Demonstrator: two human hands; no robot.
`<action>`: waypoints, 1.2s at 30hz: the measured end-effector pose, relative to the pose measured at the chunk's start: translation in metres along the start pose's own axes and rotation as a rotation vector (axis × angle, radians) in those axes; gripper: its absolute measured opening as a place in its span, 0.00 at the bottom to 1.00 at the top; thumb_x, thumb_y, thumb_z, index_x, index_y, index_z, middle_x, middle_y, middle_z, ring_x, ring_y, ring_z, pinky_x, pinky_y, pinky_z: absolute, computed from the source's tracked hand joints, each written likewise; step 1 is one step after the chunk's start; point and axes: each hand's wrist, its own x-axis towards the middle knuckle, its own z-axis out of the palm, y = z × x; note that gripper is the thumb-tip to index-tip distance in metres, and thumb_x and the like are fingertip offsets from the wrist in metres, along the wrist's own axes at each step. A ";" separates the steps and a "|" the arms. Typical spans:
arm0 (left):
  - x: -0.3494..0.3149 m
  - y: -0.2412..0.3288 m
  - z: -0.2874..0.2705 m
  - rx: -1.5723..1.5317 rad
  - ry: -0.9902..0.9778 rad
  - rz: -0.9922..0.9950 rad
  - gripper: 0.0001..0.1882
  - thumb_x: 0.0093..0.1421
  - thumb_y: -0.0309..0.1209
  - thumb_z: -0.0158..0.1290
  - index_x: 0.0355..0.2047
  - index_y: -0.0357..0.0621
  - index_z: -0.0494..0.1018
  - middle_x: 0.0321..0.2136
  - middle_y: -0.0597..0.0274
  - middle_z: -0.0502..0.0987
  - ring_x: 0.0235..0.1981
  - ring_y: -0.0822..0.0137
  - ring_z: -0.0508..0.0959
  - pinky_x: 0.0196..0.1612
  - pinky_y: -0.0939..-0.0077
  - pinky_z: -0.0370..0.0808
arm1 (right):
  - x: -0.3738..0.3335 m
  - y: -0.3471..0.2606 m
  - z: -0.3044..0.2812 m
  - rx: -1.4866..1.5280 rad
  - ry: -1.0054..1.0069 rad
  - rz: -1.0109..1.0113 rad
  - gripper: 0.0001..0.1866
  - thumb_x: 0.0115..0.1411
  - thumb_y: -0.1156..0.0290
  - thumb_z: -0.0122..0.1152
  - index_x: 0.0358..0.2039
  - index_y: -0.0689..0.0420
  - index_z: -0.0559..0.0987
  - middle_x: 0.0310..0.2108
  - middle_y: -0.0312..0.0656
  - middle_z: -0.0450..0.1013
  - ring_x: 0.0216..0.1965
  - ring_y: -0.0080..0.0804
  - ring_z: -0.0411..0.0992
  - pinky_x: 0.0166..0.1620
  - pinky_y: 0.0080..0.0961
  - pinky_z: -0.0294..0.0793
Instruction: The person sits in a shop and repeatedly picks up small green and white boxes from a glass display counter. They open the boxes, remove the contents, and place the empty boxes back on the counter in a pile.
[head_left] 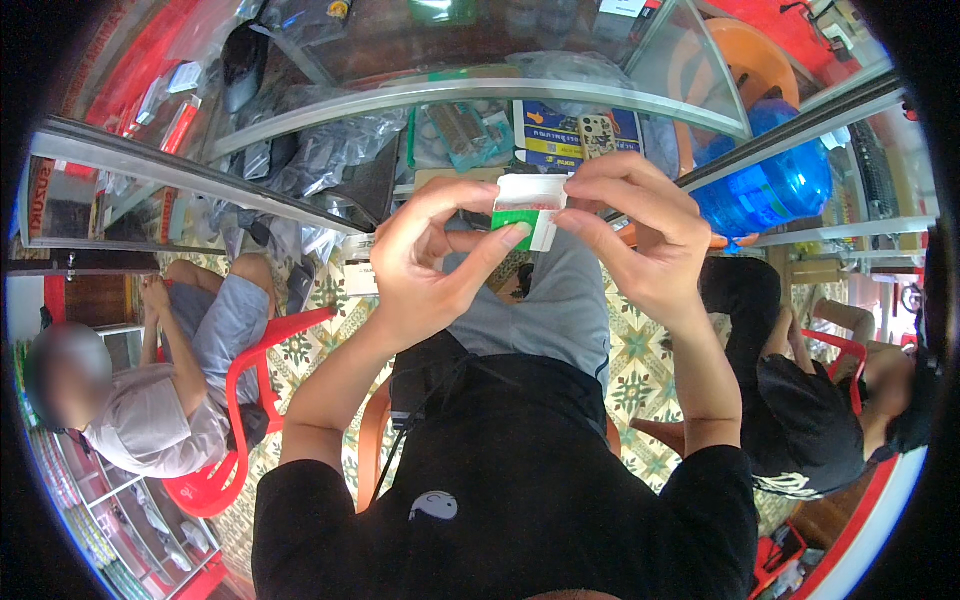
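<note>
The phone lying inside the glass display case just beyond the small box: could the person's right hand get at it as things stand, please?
Probably not directly: the phone lies under the glass counter top, and the right hand is holding the small box.

- Box (527, 208) between left hand (425, 262) and right hand (640, 238), above the lap.
- Glass counter (470, 95) at twelve o'clock.
- Water jug (770, 185) at two.
- Seated person (170, 400) at eight; another (800, 400) at four.
</note>
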 end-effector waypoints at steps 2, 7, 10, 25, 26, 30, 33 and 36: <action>-0.001 -0.001 0.001 0.000 -0.002 0.008 0.23 0.62 0.09 0.63 0.56 0.31 0.74 0.52 0.45 0.78 0.55 0.58 0.84 0.52 0.66 0.91 | -0.003 0.002 0.001 0.035 0.012 0.033 0.13 0.57 0.84 0.76 0.43 0.65 0.88 0.41 0.48 0.83 0.38 0.31 0.81 0.42 0.27 0.82; -0.004 -0.001 0.001 0.035 -0.002 -0.009 0.22 0.61 0.10 0.64 0.56 0.30 0.76 0.53 0.46 0.78 0.54 0.59 0.84 0.52 0.68 0.91 | -0.002 0.000 0.002 0.135 0.042 0.126 0.09 0.62 0.83 0.73 0.44 0.66 0.88 0.43 0.49 0.85 0.40 0.31 0.83 0.41 0.25 0.83; -0.006 -0.001 0.001 0.043 0.004 -0.030 0.22 0.60 0.10 0.65 0.55 0.30 0.78 0.54 0.47 0.78 0.53 0.59 0.84 0.51 0.70 0.91 | 0.000 -0.010 0.014 0.344 0.168 0.367 0.07 0.65 0.81 0.72 0.44 0.67 0.88 0.43 0.46 0.85 0.39 0.26 0.82 0.39 0.21 0.83; -0.001 -0.002 0.002 0.046 0.008 -0.039 0.17 0.62 0.12 0.64 0.51 0.32 0.80 0.52 0.50 0.77 0.52 0.61 0.84 0.50 0.70 0.91 | -0.010 0.005 0.006 0.056 0.145 0.112 0.10 0.61 0.83 0.73 0.45 0.67 0.87 0.40 0.48 0.85 0.34 0.28 0.82 0.36 0.22 0.81; 0.000 -0.002 0.003 0.040 0.005 -0.033 0.17 0.62 0.12 0.64 0.52 0.31 0.79 0.52 0.50 0.77 0.53 0.61 0.84 0.51 0.70 0.91 | -0.010 0.007 0.005 -0.023 0.120 0.024 0.11 0.60 0.83 0.74 0.44 0.67 0.87 0.40 0.49 0.84 0.34 0.30 0.82 0.36 0.23 0.81; 0.001 -0.001 0.005 0.030 0.003 -0.045 0.18 0.63 0.11 0.63 0.52 0.31 0.79 0.52 0.50 0.77 0.54 0.61 0.83 0.51 0.70 0.91 | -0.005 -0.006 0.009 -0.074 0.010 0.003 0.12 0.56 0.85 0.76 0.42 0.66 0.87 0.37 0.49 0.83 0.33 0.34 0.81 0.38 0.27 0.81; 0.001 0.000 0.007 0.046 0.002 -0.058 0.18 0.63 0.11 0.63 0.53 0.31 0.79 0.52 0.50 0.77 0.54 0.61 0.83 0.51 0.70 0.91 | -0.006 -0.006 0.007 -0.084 -0.054 0.035 0.11 0.57 0.84 0.75 0.42 0.66 0.87 0.37 0.49 0.83 0.34 0.35 0.81 0.38 0.28 0.81; 0.000 -0.001 0.007 0.063 -0.004 -0.065 0.18 0.63 0.11 0.63 0.52 0.32 0.79 0.52 0.50 0.77 0.53 0.61 0.84 0.51 0.71 0.91 | -0.006 -0.001 0.002 -0.069 -0.104 0.017 0.11 0.58 0.83 0.75 0.42 0.66 0.87 0.38 0.49 0.83 0.35 0.35 0.82 0.39 0.28 0.81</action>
